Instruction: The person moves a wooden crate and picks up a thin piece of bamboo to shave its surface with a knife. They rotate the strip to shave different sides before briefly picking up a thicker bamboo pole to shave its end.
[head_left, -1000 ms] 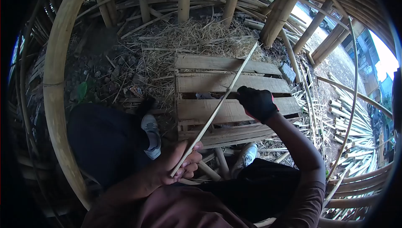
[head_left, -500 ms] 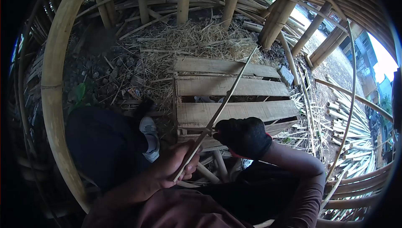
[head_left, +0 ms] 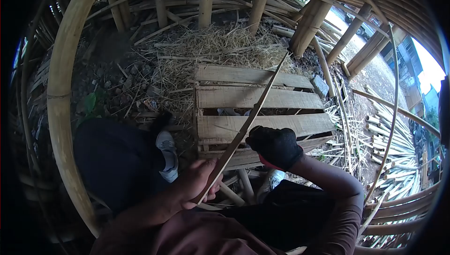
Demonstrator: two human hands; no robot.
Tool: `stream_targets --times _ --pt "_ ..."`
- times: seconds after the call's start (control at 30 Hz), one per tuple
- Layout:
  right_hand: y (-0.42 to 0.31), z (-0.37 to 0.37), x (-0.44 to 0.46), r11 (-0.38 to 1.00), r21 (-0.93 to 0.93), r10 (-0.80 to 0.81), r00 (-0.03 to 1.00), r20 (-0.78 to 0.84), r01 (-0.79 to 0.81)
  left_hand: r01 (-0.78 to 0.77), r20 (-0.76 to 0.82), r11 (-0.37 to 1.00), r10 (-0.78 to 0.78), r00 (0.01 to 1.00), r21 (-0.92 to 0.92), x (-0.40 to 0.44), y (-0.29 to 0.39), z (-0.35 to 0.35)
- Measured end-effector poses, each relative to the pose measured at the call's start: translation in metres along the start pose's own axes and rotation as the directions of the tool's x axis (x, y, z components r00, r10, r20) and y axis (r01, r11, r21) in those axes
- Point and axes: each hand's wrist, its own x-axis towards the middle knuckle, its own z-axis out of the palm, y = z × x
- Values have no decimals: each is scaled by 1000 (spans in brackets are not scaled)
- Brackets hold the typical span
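A long split bamboo strip (head_left: pixel 243 132) slants from near my lap up to the far right, its broad dark face turned toward me. My bare left hand (head_left: pixel 200 180) is wrapped around its lower part. Just right of the strip, my right hand (head_left: pixel 274 148), in a black glove with some red, is closed in a fist. Whatever that fist holds, if anything, is hidden. Beneath the strip stands a low slatted wooden crate (head_left: pixel 262 98).
A thick bamboo pole (head_left: pixel 59 96) curves up close on my left. Straw and shavings (head_left: pixel 225 44) cover the ground beyond the crate. Upright bamboo posts (head_left: pixel 205 2) stand at the back, and a pile of cut bamboo (head_left: pixel 398 147) lies at right.
The strip has rolled in my left hand, so its wider face shows. My gloved right hand has shifted slightly right, away from the strip it was against.
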Motion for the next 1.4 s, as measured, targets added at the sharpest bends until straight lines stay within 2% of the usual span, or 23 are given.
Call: stream_targets --times 0.03,0.1,0.2,0.23,0.3,0.4,0.43,0.47,0.5,0.57,0.63,0.67,0.7,0.77,0.87,0.9,0.97,1.0,1.03,1.13,1.23,1.3,1.4 --pt "-18 -7 0 995 88 45 998 42 -48 27 50 998 -23 998 -63 -2 4 -2" --pt "-26 -3 -6 997 45 -68 997 -29 69 46 45 996 -42 998 -72 -2 3 0" --pt "3 -3 0 993 109 -44 997 60 37 62 83 987 -50 995 -146 -1 2 1" --pt "24 11 -8 998 -48 -42 999 2 42 56 89 988 -43 995 -144 -2 4 4" --pt "60 15 -5 969 -183 186 979 82 -169 67 53 985 -59 997 -161 -5 6 9" --pt "60 11 -4 958 -128 276 946 171 -257 97 107 975 -77 991 -198 -3 10 5" --pt "34 8 -4 978 -75 200 977 79 -195 116 134 968 -88 987 -221 -3 12 4" --pt "13 5 -3 1000 -7 29 1000 3 -29 114 129 969 -87 988 -220 -3 12 2" --pt "-11 -3 1 998 57 25 993 118 -32 134 153 956 -96 984 -261 -3 11 -1" --pt "-32 -11 5 993 110 -42 999 -10 43 169 175 938 -120 977 -301 -3 7 -3" --pt "-6 4 5 993 98 -60 998 -1 60 186 218 909 -108 970 -374 -4 5 -4" --pt "10 11 5 999 -45 9 1000 18 -8 181 271 902 -75 960 -392 -2 4 -5" --pt "40 26 -1 995 -37 93 995 -32 -94 175 275 904 -67 959 -390 -2 5 -5" --pt "68 17 4 966 -119 245 958 151 -229 185 335 885 -35 942 -427 -1 3 -6" --pt "36 19 -2 988 -57 143 990 8 -142 280 474 769 34 880 -575 1 -3 -13" --pt "15 13 2 990 98 101 995 -12 -99 279 472 768 33 881 -576 1 -3 -14" --pt "-17 -4 10 999 -4 41 988 151 -41 286 514 742 90 853 -606 -4 -6 -17" --pt "-3 5 8 992 129 -14 999 51 8 262 484 771 68 872 -580 -7 -5 -14" --pt "10 16 5 991 101 -80 994 -70 87 269 485 769 61 872 -580 -5 -7 -14" --pt "25 20 6 987 61 -141 985 -96 147 296 448 718 25 894 -630 6 -9 -13" --pt "43 21 14 998 60 -10 1000 21 9 329 458 687 8 889 -648 5 -2 -13" --pt "77 29 16 958 -227 215 963 160 -176 312 457 728 2 890 -610 4 -6 -11" --pt "96 35 10 940 -258 258 960 106 -224 290 460 762 12 888 -580 7 -6 -12"
